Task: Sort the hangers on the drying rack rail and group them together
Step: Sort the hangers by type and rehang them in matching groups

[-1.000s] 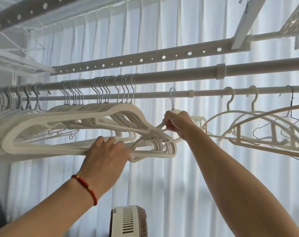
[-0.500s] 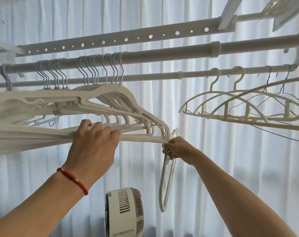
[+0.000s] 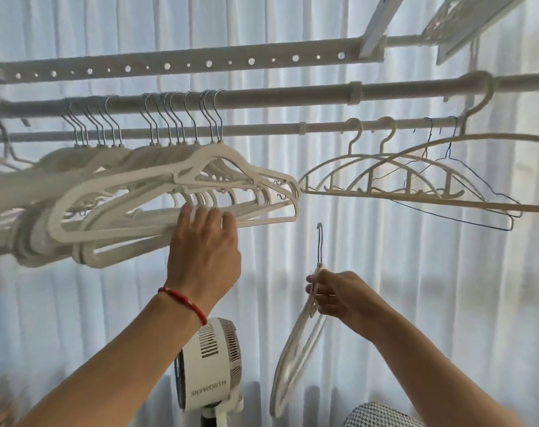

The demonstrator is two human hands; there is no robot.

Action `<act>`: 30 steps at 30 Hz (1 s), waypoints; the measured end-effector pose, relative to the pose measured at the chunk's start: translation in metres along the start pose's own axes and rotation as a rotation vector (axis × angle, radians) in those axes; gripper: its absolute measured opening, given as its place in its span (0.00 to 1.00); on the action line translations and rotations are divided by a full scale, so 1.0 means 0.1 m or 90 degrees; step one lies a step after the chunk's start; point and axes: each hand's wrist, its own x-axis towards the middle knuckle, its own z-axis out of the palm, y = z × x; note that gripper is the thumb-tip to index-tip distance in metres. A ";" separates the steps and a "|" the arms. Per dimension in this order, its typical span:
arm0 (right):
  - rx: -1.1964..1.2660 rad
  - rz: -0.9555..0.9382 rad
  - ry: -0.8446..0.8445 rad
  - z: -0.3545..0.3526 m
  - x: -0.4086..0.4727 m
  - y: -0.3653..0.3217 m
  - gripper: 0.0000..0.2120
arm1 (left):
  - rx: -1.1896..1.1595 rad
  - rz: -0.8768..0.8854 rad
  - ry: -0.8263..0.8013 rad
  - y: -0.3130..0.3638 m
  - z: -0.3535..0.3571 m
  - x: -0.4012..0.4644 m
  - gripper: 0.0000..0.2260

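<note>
A dense bunch of white hangers (image 3: 132, 192) hangs by metal hooks from the thick rail (image 3: 277, 95) at the left. My left hand (image 3: 205, 245), with a red cord at the wrist, grips their bottom bars from below. My right hand (image 3: 336, 295) is lower and to the right, off the rails, holding a single white hanger (image 3: 296, 349) near its neck; its metal hook points up and its body dangles down. On the thinner rail (image 3: 262, 128) behind hang two arched white hangers (image 3: 382, 177) and thin dark wire hangers (image 3: 465, 192).
A perforated white bar (image 3: 182, 65) runs above the rails. A white Skyworth fan (image 3: 211, 368) stands below between my arms. White curtains fill the background. A large pale hanger (image 3: 484, 140) hooks over the thick rail at the far right. Checked fabric (image 3: 382, 416) shows at the bottom.
My right hand took the single hanger off the thin rail and lowered it well below the bunch. My left hand stays on the bunch's bottom bars.
</note>
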 end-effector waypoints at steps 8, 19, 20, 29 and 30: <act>0.010 -0.075 -0.052 0.15 -0.93 -0.41 0.09 | -0.652 -0.184 -0.388 0.61 -0.91 -0.56 0.22; -0.546 -0.523 0.243 0.55 -1.38 -1.44 0.17 | -0.745 -0.180 -0.372 0.07 -1.64 -0.67 0.10; -0.531 -0.561 0.223 0.56 -1.38 -1.53 0.19 | -0.740 -0.170 -0.386 0.00 -1.67 -0.69 0.10; -0.391 -0.517 -0.079 0.78 -1.10 -1.72 0.09 | -0.696 -0.146 -0.429 -0.30 -1.69 -0.76 0.11; -0.406 -0.519 -0.071 0.80 -1.09 -1.73 0.09 | -0.700 -0.156 -0.432 -0.31 -1.69 -0.75 0.10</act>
